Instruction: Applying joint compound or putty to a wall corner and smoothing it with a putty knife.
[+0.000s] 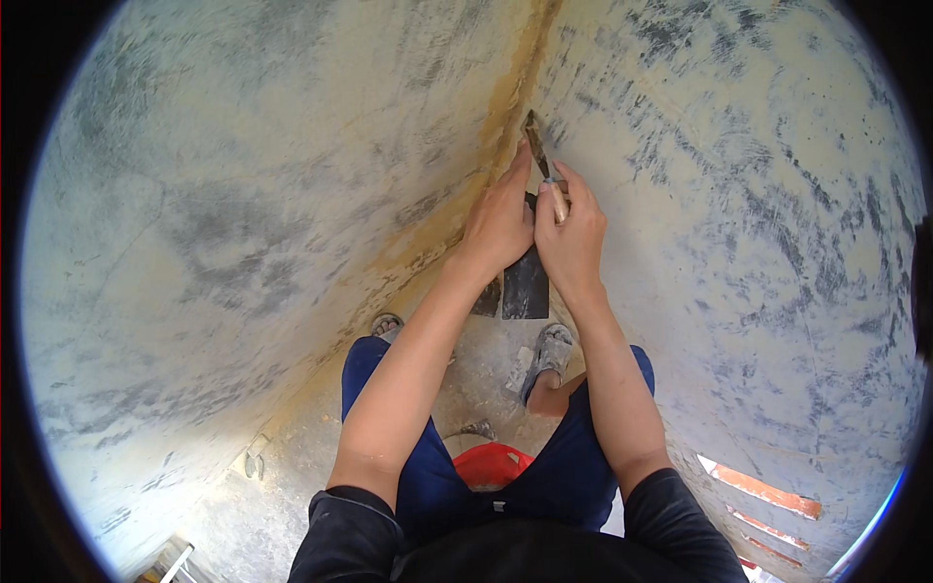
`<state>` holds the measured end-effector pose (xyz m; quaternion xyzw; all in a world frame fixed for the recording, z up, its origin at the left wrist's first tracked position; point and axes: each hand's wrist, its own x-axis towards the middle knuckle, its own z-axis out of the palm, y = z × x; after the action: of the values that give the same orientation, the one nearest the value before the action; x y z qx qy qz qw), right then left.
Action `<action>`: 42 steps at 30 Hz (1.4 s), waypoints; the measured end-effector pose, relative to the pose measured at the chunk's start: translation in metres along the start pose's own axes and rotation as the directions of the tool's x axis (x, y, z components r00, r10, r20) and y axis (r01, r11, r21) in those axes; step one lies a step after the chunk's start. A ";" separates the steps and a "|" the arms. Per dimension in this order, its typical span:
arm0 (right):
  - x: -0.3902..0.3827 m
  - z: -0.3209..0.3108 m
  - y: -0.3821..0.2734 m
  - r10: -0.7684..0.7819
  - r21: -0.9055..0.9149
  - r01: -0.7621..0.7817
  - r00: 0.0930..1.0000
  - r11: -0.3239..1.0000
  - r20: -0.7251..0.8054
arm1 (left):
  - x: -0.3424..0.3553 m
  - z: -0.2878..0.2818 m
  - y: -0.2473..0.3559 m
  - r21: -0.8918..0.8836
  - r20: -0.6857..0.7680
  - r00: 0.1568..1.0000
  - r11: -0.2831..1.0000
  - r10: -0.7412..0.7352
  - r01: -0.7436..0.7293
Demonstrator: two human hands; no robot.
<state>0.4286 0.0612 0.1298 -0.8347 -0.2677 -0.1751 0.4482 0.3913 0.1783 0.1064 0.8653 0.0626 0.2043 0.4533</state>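
My right hand (pixel 573 228) grips the pale wooden handle of a small, narrow pointed trowel (pixel 537 144). Its dark, smeared blade points up the corner seam (pixel 515 112) where two plastered walls meet. Beside it, my left hand (pixel 501 219) reaches to the corner, fingers stretched out and close together, their tips near the blade. Whether those fingertips touch the blade or the wall I cannot tell. Below both hands is a dark rectangular panel (pixel 526 287), its upper part partly covered by them. A second dark piece (pixel 487 298) shows next to it.
Patchy grey and cream walls rise on the left (pixel 243 194) and right (pixel 758 194). Between my knees is a red rounded object (pixel 491 466). My sandalled feet rest on the dusty floor (pixel 476 364). Orange-edged slots (pixel 768 491) cut the lower right wall.
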 end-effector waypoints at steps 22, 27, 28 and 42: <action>0.006 0.024 -0.021 -0.061 -0.169 0.048 0.995 0.984 -0.075 | 0.016 -0.015 -0.002 -0.032 0.043 0.999 0.999 -0.001 0.002; 0.002 0.010 -0.043 0.062 -0.191 -0.061 0.998 0.980 -0.004 | 0.016 -0.017 0.007 -0.084 0.005 1.000 0.996 0.019 -0.019; 0.009 0.007 -0.048 0.054 -0.195 -0.054 0.999 0.979 -0.006 | 0.015 -0.014 0.008 -0.116 -0.018 0.999 0.992 0.048 -0.050; 0.024 -0.026 -0.029 0.046 0.109 -0.059 0.993 0.992 0.112 | 0.019 -0.008 0.018 -0.298 -0.124 0.990 0.954 -0.061 0.022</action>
<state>0.4283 0.0596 0.1755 -0.8233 -0.2792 -0.1020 0.4836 0.4042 0.1793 0.1304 0.7709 0.0794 0.2587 0.5766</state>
